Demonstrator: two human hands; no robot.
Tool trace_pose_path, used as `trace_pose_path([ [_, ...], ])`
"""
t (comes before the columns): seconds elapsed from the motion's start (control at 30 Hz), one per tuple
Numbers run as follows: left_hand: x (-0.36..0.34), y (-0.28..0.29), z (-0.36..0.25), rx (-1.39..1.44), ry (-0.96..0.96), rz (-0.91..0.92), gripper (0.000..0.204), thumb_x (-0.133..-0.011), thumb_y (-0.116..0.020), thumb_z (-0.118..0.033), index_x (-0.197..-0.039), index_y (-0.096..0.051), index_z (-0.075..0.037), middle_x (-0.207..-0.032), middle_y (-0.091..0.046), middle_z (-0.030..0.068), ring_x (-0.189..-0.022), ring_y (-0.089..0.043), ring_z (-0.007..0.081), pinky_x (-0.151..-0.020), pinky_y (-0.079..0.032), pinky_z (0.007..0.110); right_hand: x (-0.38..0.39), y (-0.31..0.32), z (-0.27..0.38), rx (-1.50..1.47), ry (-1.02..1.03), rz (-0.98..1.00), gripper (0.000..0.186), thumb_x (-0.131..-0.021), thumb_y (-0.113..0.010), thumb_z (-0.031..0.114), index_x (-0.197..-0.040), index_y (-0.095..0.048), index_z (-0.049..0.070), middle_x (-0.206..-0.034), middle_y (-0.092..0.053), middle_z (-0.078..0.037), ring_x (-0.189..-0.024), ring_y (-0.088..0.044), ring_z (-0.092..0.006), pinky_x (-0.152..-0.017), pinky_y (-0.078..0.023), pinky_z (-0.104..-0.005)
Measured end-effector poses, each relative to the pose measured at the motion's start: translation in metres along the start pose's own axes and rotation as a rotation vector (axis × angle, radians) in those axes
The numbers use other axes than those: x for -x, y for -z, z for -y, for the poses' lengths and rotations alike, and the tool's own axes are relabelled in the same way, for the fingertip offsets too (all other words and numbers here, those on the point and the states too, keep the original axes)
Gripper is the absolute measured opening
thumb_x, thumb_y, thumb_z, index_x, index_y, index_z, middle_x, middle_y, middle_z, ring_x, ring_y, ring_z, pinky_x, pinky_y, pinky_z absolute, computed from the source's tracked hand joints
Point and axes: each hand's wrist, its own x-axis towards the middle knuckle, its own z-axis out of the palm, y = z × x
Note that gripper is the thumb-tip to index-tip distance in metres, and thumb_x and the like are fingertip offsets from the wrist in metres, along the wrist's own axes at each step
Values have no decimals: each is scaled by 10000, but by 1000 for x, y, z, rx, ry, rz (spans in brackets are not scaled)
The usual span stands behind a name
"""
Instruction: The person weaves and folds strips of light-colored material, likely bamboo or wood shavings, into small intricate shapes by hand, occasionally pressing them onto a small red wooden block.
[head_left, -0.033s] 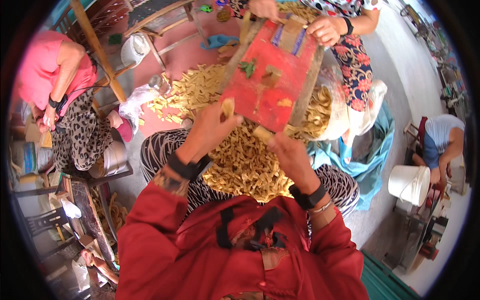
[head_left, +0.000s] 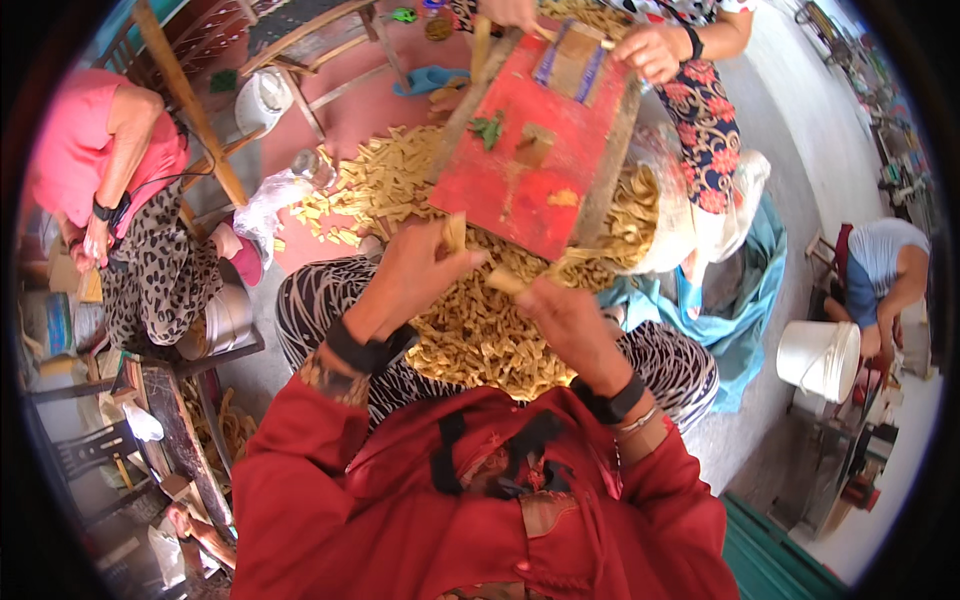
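My left hand is closed on a short yellow strip, which sticks up between thumb and fingers. Between the thumb and fingers of my right hand is another yellow strip, pointing toward the left hand. Both hands are above a heap of curled yellow strips between my knees. Just beyond them lies a worn red board with a small green leaf piece on it. What the strips are made of, I cannot tell.
Across the board, a co-worker's hand touches a blue-edged rectangular piece. More strips cover the floor at far left. A person in pink sits left; another works right, near a white bucket.
My right hand has moved slightly left and nearer with its strip. My left hand has shifted a little nearer. Each hand still holds a strip.
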Motion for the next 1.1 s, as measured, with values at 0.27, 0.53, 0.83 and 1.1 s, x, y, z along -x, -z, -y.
trace_pose_path([
  [0.27, 53, -75, 5, 752, 358, 558, 417, -964, -459, -377, -886, -606, 5, -696, -556, 13, -603, -501, 102, -559, -423, 246, 39, -38, 62, -245, 304, 335, 273, -927, -507, 304, -785, -494, 71, -677, -509, -138, -641, -527, -335, -575, -406, -410],
  [0.53, 52, -56, -20, 1336, 322, 695, 246, -958, -493, -256, -984, -525, -13, -633, -467, -31, -489, -418, 43, -459, -396, 179, 62, -23, 96, -482, 348, 361, 300, -951, -474, 300, -793, -477, 45, -661, -471, -113, -600, -488, -274, -575, -381, -361],
  [0.83, 135, -31, -57, 623, -21, 120, 145, -895, -547, -138, -914, -592, -2, -785, -594, 9, -654, -508, 80, -580, -409, 218, 57, -31, 80, -339, 163, -391, 201, -923, -504, 132, -784, -444, -1, -705, -397, -141, -637, -426, -316, -591, -379, -360],
  [1.1, 141, -32, -55, -280, -668, -449, 160, -745, -640, 18, -881, -581, -43, -1019, -589, 115, -665, -602, 252, -590, -498, 326, 62, -17, 77, -367, 53, -38, 374, -952, -459, 321, -712, -495, 37, -520, -447, -144, -497, -508, -325, -502, -390, -404],
])
